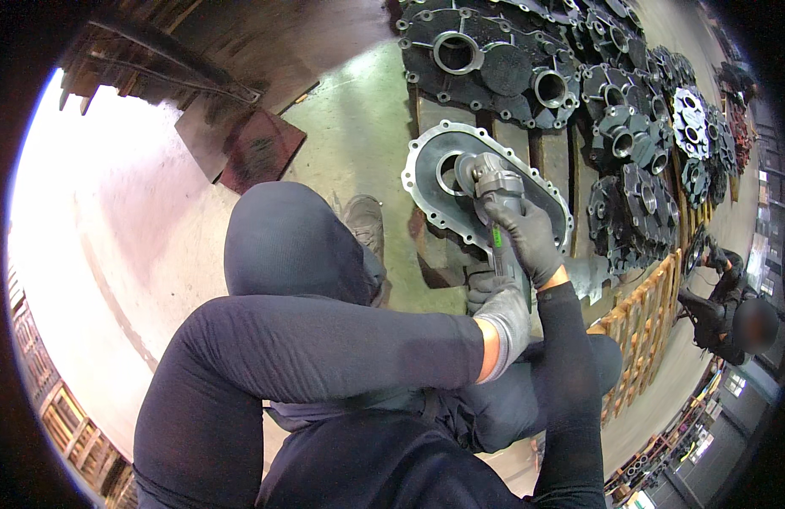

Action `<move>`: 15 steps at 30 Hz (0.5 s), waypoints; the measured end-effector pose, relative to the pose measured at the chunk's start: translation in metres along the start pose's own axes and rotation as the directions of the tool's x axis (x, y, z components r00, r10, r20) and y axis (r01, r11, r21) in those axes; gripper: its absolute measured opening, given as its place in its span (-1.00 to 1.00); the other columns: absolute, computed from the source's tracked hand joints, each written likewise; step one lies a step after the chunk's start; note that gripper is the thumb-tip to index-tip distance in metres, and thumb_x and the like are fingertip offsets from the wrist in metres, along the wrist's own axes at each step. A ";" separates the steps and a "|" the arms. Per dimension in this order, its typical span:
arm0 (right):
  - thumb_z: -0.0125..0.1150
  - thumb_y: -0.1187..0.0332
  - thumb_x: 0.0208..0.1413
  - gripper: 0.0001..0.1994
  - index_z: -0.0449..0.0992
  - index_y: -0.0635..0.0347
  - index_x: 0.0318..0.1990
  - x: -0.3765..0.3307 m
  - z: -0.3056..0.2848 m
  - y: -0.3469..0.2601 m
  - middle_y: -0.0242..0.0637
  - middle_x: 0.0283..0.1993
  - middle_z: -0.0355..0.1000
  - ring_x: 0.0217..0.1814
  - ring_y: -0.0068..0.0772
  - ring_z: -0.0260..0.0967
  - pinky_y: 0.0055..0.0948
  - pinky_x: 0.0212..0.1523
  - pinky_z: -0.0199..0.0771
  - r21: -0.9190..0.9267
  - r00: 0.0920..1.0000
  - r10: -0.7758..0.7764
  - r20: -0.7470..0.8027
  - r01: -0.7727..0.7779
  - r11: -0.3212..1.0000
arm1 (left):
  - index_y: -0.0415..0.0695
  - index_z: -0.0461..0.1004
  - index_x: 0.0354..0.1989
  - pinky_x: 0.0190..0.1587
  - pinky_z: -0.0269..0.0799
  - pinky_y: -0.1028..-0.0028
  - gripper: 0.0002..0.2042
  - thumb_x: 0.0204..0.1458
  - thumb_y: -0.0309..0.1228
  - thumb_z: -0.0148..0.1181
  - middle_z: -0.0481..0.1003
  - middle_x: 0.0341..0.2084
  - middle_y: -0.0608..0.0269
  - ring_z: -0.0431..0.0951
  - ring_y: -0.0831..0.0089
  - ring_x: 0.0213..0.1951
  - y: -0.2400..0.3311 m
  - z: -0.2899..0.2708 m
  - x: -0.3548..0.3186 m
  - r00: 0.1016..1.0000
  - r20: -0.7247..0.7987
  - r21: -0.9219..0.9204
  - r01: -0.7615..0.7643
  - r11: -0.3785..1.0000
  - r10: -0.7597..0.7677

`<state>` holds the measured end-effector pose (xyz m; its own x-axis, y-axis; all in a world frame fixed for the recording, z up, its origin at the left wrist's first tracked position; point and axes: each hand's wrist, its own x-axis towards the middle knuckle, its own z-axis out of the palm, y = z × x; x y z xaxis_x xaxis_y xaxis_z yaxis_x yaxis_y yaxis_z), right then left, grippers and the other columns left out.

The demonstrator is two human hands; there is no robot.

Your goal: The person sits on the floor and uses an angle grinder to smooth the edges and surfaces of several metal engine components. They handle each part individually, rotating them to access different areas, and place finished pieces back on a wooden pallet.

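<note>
An angle grinder (pixel 500 181) with a grey metal head and a dark body is held in both gloved hands. My right hand (pixel 530 240) wraps round its body just behind the head. Lower down, my left hand (pixel 504 316) is closed round the rear of the grinder. The disc (pixel 466 173) lies at the round bore of a metal housing cover (pixel 436 161), which has a bright machined rim with bolt holes. I cannot tell whether the disc touches the metal. Part of the cover's lower edge is hidden behind the grinder and my hands.
Dark cast housings (pixel 503 69) lie in rows on wooden pallets ahead and to the right. A slatted pallet (pixel 642 310) stands near my right knee. Reddish-brown plates (pixel 262 150) lie on the floor to the left. Another person (pixel 721 310) is at the far right.
</note>
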<state>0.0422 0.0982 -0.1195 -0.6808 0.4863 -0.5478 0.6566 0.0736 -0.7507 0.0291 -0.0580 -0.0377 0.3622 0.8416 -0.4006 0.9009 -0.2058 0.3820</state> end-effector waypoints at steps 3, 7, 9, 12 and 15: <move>0.53 0.00 0.19 -0.39 0.63 0.45 0.11 -0.001 0.016 -0.015 -0.08 -0.03 0.71 -0.04 -0.30 0.63 -0.29 0.08 0.59 -0.093 0.996 -0.084 -0.027 0.082 0.992 | 0.11 0.80 -0.23 -0.50 0.52 0.02 -0.82 0.12 -0.24 0.28 0.69 -0.50 0.33 0.67 0.25 -0.50 0.003 0.017 0.011 0.999 0.033 0.034 -0.039 0.999 0.038; 0.52 0.03 0.20 -0.42 0.64 0.45 0.09 0.004 0.019 -0.023 -0.09 -0.06 0.71 -0.08 -0.32 0.63 -0.30 0.04 0.59 -0.049 0.999 -0.050 0.006 0.050 0.998 | -0.06 0.81 -0.09 -0.30 0.58 -0.15 -0.71 0.10 -0.24 0.33 0.74 -0.29 0.14 0.74 0.05 -0.31 -0.004 -0.011 -0.012 0.994 0.093 0.021 -0.060 0.998 0.058; 0.52 0.06 0.19 -0.44 0.64 0.45 0.09 0.003 0.016 -0.031 -0.10 -0.07 0.71 -0.09 -0.34 0.62 -0.31 0.03 0.59 -0.128 0.997 -0.073 -0.007 0.071 0.989 | -0.06 0.80 -0.09 -0.31 0.58 -0.12 -0.70 0.09 -0.23 0.33 0.74 -0.29 0.14 0.73 0.05 -0.32 -0.002 -0.014 -0.010 0.997 0.039 0.018 -0.066 0.998 0.065; 0.51 0.05 0.19 -0.43 0.63 0.45 0.09 0.006 0.013 -0.035 -0.06 -0.07 0.71 -0.08 -0.29 0.65 -0.30 0.03 0.59 -0.151 0.999 -0.051 -0.017 0.048 0.987 | -0.06 0.80 -0.14 -0.33 0.58 -0.04 -0.74 0.08 -0.24 0.33 0.71 -0.38 0.14 0.71 0.08 -0.37 -0.001 -0.018 -0.024 0.994 -0.083 0.060 -0.070 0.996 0.075; 0.51 0.01 0.17 -0.39 0.63 0.44 0.10 0.014 0.017 -0.046 0.01 -0.07 0.71 -0.05 -0.19 0.68 -0.24 0.04 0.60 -0.283 0.999 -0.037 0.003 0.036 0.958 | -0.06 0.78 -0.20 -0.38 0.56 0.00 -0.78 0.06 -0.26 0.34 0.69 -0.43 0.16 0.68 0.13 -0.42 -0.005 -0.028 -0.024 0.990 0.115 0.104 -0.091 0.990 0.079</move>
<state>-0.0030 0.0871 -0.0991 -0.7055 0.4807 -0.5207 0.6965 0.3345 -0.6349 0.0098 -0.0634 -0.0069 0.4569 0.7599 -0.4624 0.8843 -0.3318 0.3285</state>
